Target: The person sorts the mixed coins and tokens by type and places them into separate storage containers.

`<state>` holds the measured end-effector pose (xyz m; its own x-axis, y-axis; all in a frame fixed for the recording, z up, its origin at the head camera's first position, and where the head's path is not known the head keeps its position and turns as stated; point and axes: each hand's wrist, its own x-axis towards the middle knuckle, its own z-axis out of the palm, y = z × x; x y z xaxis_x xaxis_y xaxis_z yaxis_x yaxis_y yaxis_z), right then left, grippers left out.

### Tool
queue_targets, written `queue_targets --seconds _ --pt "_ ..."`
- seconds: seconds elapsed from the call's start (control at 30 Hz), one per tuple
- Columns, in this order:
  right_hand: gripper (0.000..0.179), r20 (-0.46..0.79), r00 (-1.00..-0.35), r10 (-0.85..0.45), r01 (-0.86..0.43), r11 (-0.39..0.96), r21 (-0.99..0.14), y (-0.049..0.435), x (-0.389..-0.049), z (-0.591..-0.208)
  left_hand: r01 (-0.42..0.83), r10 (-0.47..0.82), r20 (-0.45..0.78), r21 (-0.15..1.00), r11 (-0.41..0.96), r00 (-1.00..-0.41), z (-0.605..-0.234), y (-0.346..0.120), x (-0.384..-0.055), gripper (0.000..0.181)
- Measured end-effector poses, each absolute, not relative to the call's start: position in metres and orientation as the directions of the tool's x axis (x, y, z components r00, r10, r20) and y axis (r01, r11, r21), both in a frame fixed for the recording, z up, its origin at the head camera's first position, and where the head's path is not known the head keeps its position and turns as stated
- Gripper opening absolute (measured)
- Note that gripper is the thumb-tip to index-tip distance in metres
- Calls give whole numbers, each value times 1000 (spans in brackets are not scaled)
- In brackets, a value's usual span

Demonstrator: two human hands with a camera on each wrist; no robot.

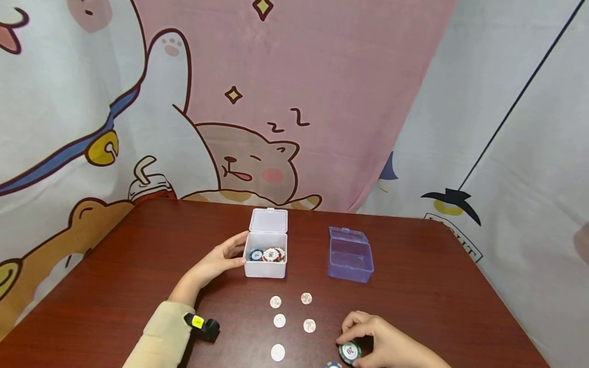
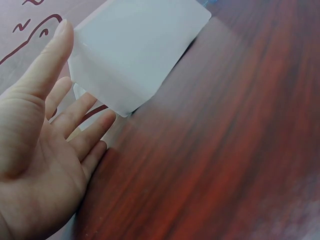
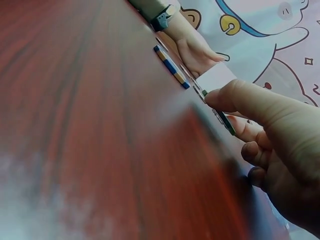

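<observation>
My left hand (image 1: 223, 257) is at the left side of a white plastic box (image 1: 265, 269), its thumb by the front corner and its fingers along the wall. In the left wrist view, those fingers (image 2: 87, 137) are spread and loosely bent beside the box. The box's lid (image 1: 269, 221) stands raised at the back, and several poker chips (image 1: 271, 254) lie inside. My right hand (image 1: 379, 340) pinches a green-edged poker chip (image 1: 349, 351) marked 20 between thumb and fingers, low over the table. A blue and yellow poker chip (image 3: 171, 67) lies close by.
A translucent blue-purple box (image 1: 350, 273) with its lid up stands right of the white one. Several coin-sized pale discs (image 1: 279, 321) lie in loose columns on the dark wooden table (image 1: 437, 286). A printed cloth (image 1: 349, 102) hangs behind.
</observation>
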<state>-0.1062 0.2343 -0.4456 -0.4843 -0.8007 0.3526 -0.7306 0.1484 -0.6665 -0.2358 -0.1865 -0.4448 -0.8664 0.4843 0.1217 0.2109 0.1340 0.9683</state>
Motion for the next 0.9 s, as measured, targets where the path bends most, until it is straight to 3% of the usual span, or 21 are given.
queue_targets --seconds 0.23,0.9 --pt "41 320 -557 -766 -691 215 -690 224 -108 -441 207 488 122 970 125 -865 -444 -186 -236 68" --pt "39 351 -641 -683 -686 303 -662 193 -137 -430 229 504 150 968 100 -851 -446 -187 -237 68"
